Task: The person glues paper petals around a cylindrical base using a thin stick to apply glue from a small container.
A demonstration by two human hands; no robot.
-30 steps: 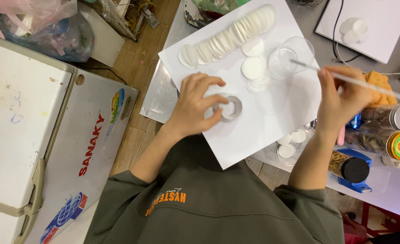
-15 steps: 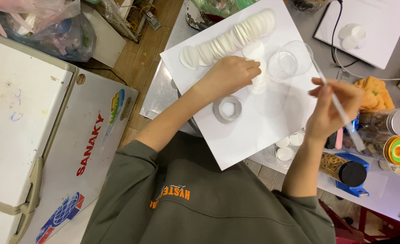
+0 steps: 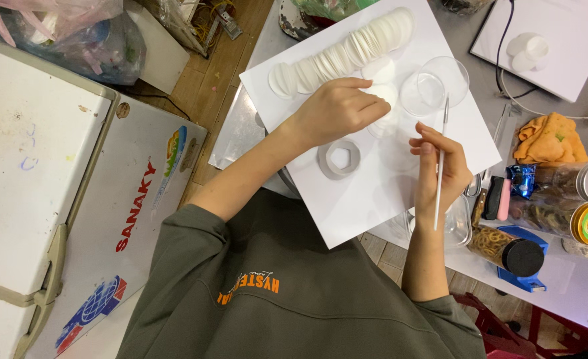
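My left hand (image 3: 337,110) reaches across a white board (image 3: 387,199), and its curled fingertips close on a white disc (image 3: 385,93) beside a clear glass bowl (image 3: 433,83). A long row of overlapping white discs (image 3: 347,53) runs along the board's far edge. Just below my left wrist a grey ring with a hexagonal hole (image 3: 339,158) lies flat on the board. Near the board's right edge my right hand (image 3: 440,166) holds a thin white brush (image 3: 439,193), tip pointing up toward the bowl.
A white chest freezer (image 3: 34,166) stands at the left. Right of the board are an orange cloth (image 3: 550,139), several jars (image 3: 586,223), a black-lidded jar (image 3: 516,256) and a clear plastic tub (image 3: 457,226). A second white board (image 3: 560,60) lies at the top right.
My left hand left the grey ring and moved up to the discs by the bowl. My right hand drew the brush back from the bowl and turned it upright.
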